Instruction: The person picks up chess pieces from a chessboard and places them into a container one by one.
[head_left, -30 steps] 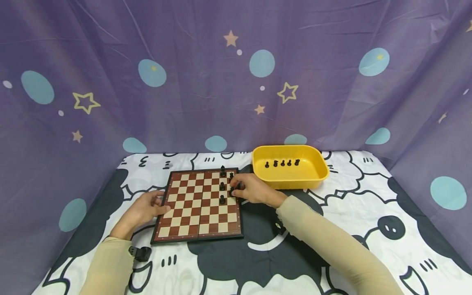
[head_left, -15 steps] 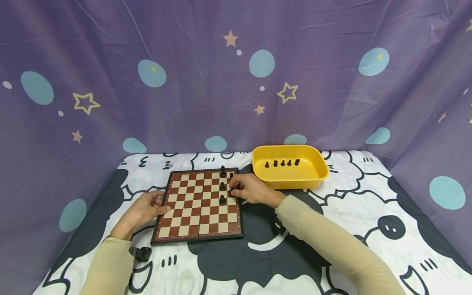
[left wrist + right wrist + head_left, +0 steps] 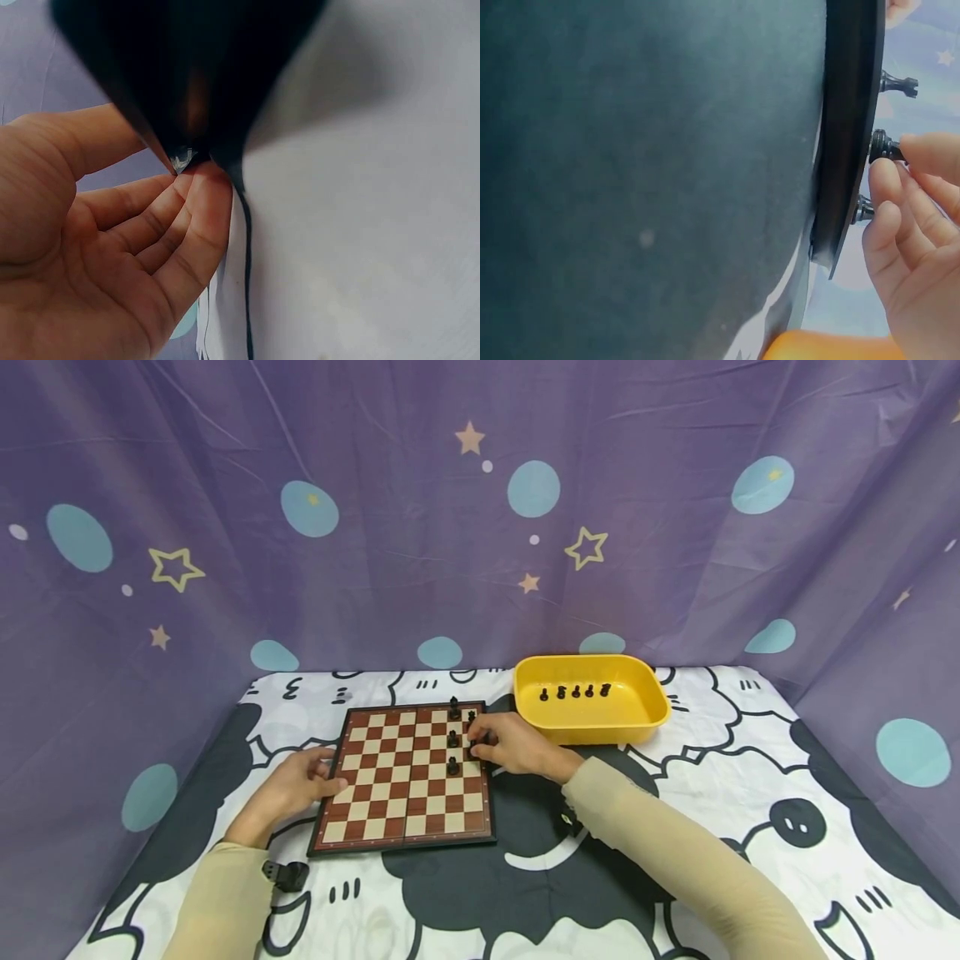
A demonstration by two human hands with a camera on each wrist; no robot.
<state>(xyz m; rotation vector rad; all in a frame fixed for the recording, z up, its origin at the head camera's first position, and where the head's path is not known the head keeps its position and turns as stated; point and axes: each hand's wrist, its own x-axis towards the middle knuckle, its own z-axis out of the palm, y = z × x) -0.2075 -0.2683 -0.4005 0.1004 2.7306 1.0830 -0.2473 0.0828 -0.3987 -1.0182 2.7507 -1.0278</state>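
A brown-and-cream chessboard (image 3: 371, 810) with a dark frame lies on the cloth. My left hand (image 3: 292, 787) grips its left edge, thumb on top and fingers around the side; the board's dark edge (image 3: 187, 67) fills the top of the left wrist view. At the right edge, my right hand (image 3: 519, 745) pinches a black chess piece (image 3: 883, 146) standing upright on the board. The fingers hide its top. Black pieces stand nearby, including a tall one (image 3: 453, 710), one mid-column (image 3: 452, 739) and a nearer one (image 3: 452, 767). A black rook (image 3: 900, 84) shows in the right wrist view.
Behind the right hand sits a yellow plastic tub (image 3: 645, 732), with several black chess pieces (image 3: 576, 692) lined up inside. The cartoon-print cloth (image 3: 720, 827) covers the table. A purple curtain (image 3: 405, 527) hangs along the back and sides.
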